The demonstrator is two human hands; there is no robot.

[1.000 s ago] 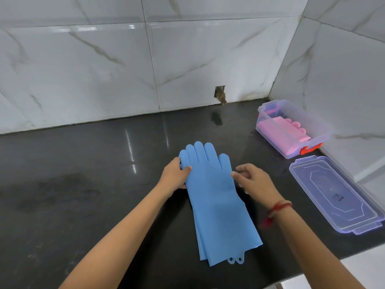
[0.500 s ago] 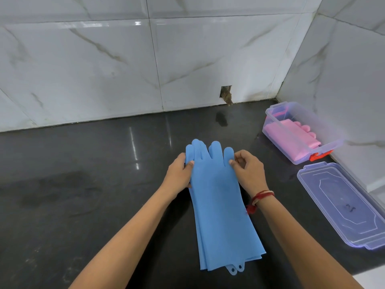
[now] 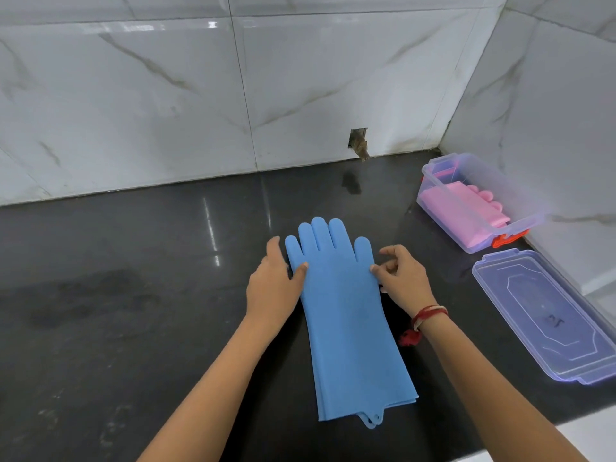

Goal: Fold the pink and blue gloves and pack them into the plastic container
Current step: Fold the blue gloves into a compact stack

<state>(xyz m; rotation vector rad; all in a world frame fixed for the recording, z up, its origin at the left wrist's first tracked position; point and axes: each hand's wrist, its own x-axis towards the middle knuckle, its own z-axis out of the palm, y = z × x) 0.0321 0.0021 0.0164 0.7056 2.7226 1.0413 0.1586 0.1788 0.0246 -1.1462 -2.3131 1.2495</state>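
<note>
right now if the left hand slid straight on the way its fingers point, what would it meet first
Probably nothing on the counter: the left hand points away and slightly right along the blue gloves, toward the tiled wall. Depth is hard to judge.

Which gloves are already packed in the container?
The pink gloves: they lie folded inside the plastic container. The blue gloves are spread flat on the black counter between both hands.

Sky-blue rubber gloves (image 3: pixel 346 308) lie on a glossy black stone counter (image 3: pixel 133 295). Pink folded gloves (image 3: pixel 460 208) fill a clear plastic container (image 3: pixel 480 208) with an orange-red latch (image 3: pixel 510 238); the wall tiles (image 3: pixel 133 95) are white with grey veins.
</note>
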